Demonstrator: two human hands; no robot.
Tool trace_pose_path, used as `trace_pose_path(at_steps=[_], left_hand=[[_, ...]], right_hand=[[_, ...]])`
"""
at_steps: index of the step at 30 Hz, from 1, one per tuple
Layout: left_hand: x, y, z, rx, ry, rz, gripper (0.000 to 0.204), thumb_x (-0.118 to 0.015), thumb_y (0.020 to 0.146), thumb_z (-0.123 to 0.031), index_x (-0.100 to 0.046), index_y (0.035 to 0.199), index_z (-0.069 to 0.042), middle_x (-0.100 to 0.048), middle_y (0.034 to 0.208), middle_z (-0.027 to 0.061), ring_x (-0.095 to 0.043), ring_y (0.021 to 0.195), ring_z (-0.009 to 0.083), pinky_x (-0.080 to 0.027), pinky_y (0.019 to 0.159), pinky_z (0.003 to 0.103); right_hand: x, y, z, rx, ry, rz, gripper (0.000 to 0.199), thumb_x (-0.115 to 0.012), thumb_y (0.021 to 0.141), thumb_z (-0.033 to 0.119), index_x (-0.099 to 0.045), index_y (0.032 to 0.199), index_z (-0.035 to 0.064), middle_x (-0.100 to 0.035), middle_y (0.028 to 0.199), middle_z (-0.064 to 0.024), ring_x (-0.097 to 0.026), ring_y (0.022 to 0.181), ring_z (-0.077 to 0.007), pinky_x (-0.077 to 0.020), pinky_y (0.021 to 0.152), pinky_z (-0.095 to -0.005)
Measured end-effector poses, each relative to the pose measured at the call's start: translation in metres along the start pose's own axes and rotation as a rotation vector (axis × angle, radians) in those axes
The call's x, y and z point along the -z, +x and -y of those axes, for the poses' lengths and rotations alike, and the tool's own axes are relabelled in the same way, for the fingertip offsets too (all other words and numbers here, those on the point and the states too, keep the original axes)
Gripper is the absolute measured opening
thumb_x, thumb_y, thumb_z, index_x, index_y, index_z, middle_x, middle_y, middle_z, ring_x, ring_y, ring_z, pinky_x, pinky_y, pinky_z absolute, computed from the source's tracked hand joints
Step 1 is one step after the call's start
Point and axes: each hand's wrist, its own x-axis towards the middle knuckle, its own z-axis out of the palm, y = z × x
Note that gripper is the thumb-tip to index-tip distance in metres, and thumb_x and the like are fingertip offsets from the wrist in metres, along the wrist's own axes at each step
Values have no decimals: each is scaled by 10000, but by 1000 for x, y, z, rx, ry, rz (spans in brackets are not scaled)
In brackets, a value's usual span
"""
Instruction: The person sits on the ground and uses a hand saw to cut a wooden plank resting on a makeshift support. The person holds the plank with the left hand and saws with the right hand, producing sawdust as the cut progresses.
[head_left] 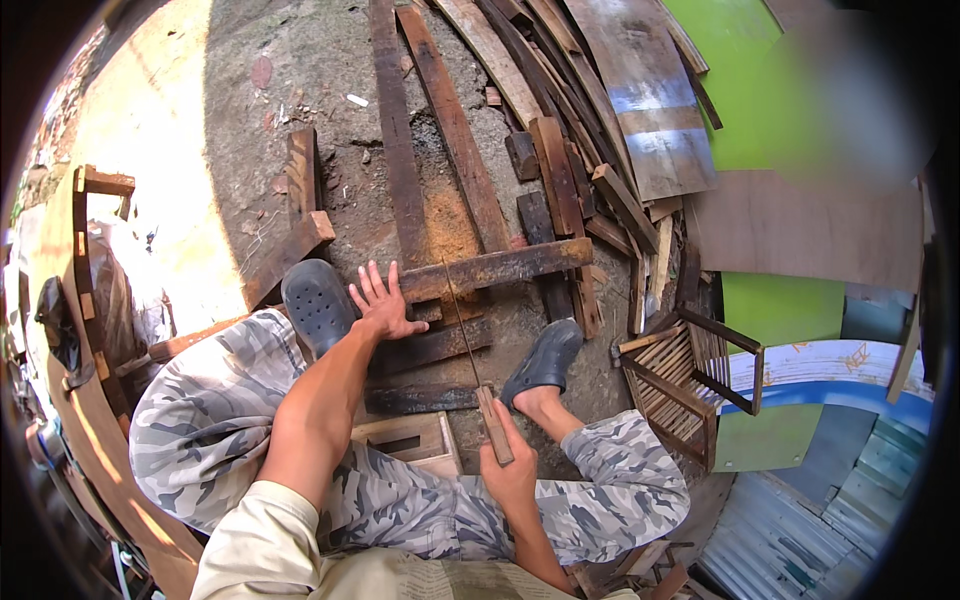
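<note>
Head cam: hands apart. L hand is spread at the L end of a dark wood beam; R hand is clamped on the handle of a thin saw, blade across the beam, nearer its L end. Sawdust just beyond, btwn 2 planks.

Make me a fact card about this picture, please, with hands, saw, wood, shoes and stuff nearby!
Left hand: fingers spread, at the left end of a dark wooden beam
Right hand: gripping a wood-handled handsaw
Saw's place: blade across the beam
Sawdust: on the ground beyond the beam
Shoes: dark clogs
Nearby: slatted wooden frame at right
</note>
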Motion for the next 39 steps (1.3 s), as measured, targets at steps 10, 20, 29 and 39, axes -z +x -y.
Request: trace_pose_path(at_steps=[10,20,29,39], left_hand=[[4,6,-6,6,57,-2,1544,-819,626,-721,203,1570,-52,245,1578,377,252,1456,554,76,1133,714],[3,-1,-3,7,36,0,1536,-817,635,-717,203,1569,-48,246,1575,381,249,1454,559,79,1128,718],[7,-2,-15,14,49,-2,1485,-812,667,-694,174,1584,-68,236,1595,353,255,1464,535,94,1143,701],[3,0,-5,32,35,-25,1518,-828,647,-689,200,1575,-66,235,1584,375,261,1463,532,84,1138,705]], right_hand=[[-90,167,-65,152,73,-48,657,-568,831,31,-500,1480,111,-628,1348,-208,-621,1233,-341,-486,1002,-373],[13,-18,2,-11,-18,19,630,-552,809,-41,-534,1436,20,-631,1330,-254,-662,1190,-294,-508,960,-336],[-93,170,-65,166,54,-99,630,-561,834,31,-516,1461,84,-633,1333,-223,-628,1227,-349,-479,1014,-368],[-3,0,-32,82,8,-9,666,-571,813,-8,-515,1469,88,-631,1345,-213,-602,1267,-339,-485,1025,-376]])
